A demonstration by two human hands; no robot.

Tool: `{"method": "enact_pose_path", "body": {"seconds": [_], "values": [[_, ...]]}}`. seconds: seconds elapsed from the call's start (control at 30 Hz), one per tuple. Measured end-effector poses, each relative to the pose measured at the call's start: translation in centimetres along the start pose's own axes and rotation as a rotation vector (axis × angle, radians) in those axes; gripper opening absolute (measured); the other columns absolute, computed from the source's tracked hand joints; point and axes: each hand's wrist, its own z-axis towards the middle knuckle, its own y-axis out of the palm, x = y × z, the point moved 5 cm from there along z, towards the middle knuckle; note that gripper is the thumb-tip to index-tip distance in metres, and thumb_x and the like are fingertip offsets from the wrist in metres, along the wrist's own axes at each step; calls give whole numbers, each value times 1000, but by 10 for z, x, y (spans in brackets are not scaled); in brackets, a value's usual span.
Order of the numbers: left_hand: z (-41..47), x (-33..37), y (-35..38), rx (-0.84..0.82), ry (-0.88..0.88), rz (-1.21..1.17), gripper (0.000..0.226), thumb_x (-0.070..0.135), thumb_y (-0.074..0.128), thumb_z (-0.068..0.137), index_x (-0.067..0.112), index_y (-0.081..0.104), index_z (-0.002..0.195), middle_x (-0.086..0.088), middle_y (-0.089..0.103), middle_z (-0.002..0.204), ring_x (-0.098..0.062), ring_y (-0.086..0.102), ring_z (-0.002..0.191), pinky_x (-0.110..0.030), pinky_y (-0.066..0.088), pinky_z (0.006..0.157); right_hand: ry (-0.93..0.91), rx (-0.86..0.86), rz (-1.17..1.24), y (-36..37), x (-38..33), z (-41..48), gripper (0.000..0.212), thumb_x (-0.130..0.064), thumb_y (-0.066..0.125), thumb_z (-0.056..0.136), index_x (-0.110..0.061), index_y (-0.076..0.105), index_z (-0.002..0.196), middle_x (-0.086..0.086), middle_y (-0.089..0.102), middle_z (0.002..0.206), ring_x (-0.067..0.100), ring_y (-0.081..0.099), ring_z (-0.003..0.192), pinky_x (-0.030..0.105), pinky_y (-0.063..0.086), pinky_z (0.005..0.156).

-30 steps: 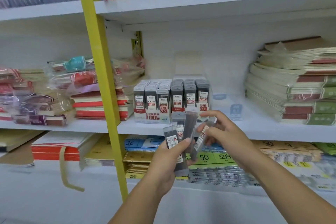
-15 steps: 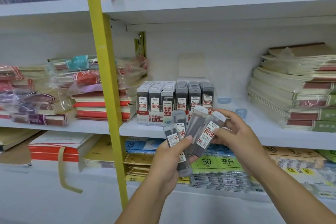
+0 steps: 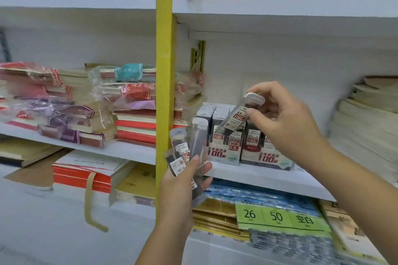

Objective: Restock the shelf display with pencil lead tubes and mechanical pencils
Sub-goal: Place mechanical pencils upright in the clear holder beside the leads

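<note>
My left hand [image 3: 183, 187] grips a fan of three clear pencil lead tubes [image 3: 199, 135] with grey leads and red-white labels, held upright in front of the yellow post. My right hand [image 3: 286, 120] pinches one more lead tube [image 3: 237, 118], tilted with its white cap up, just above the display boxes of lead tubes [image 3: 237, 148] that stand on the white middle shelf [image 3: 258, 176]. The boxes hold several rows of upright tubes and show "100" on their fronts. No mechanical pencils are visible.
A yellow upright post [image 3: 164, 71] divides the shelving. Wrapped notebook stacks [image 3: 129, 109] lie left of the boxes, and a tall pile of notebooks [image 3: 366, 118] lies right. Below are envelopes and a green label pack [image 3: 280, 217]. A shelf board [image 3: 280, 6] hangs overhead.
My right hand has pulled one tube away from the bunch in my left hand and lifted it up and right, over the display boxes. The view has moved closer to the shelf.
</note>
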Motion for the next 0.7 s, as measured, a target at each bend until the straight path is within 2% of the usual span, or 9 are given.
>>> {"method": "enact_pose_path", "body": {"seconds": [0.07,0.13,0.2,0.3,0.37,0.43,0.53,0.63,0.7], "values": [[3,7,-10,13,6,-14,10,28,71,90,24,78,97,-3,80,89,-16,78,77,-34,49,72,-60,-41,-124,12,-6,12,28,-16,66,89,-37,55,103,-16,65,92,5,64,83,30,55,74],[5,11,-19,24,3,-11,15,27,72,89,22,73,104,-6,80,90,-17,78,77,-33,51,67,-75,-101,-241,25,-5,21,29,-19,65,90,-39,51,106,-17,64,92,3,62,81,21,51,69],[7,14,-24,33,-12,-8,18,29,73,89,22,72,105,-8,80,90,-18,77,74,-27,50,51,-49,-164,-333,36,2,25,32,-23,65,90,-39,46,110,-13,62,96,2,58,82,13,42,65],[6,16,-28,35,-41,-27,11,28,73,88,23,75,97,-10,79,90,-18,76,67,-22,40,37,18,-191,-358,44,13,31,33,-26,66,88,-37,42,108,-10,56,104,7,54,92,13,36,68],[5,15,-28,22,-41,-18,6,28,73,88,26,78,88,-9,80,90,-18,76,68,-23,42,41,2,-211,-422,47,17,32,30,-28,67,86,-36,45,105,-11,51,103,9,48,100,21,37,77],[4,15,-25,8,-36,-10,7,28,72,89,25,79,89,-8,80,89,-17,77,71,-27,45,52,-48,-237,-506,52,20,29,26,-30,69,85,-36,54,106,-14,46,99,9,38,104,27,33,84],[1,14,-19,-10,-53,-4,11,29,72,89,22,74,98,-8,80,89,-16,77,71,-25,48,48,-62,-241,-529,55,24,24,28,-34,65,88,-35,64,116,-13,42,101,6,28,103,28,29,89],[-2,13,-12,-38,-62,9,9,28,71,91,22,74,98,-7,80,89,-14,77,74,-27,52,56,-84,-196,-560,50,22,17,30,-31,60,93,-31,65,122,-7,50,112,12,32,110,27,27,93],[-6,13,-8,-68,-63,18,8,28,71,91,25,78,92,-7,80,91,-14,77,75,-28,54,57,-119,-82,-514,43,15,7,30,-23,59,94,-23,65,124,-2,57,114,14,38,111,20,26,92]]}}
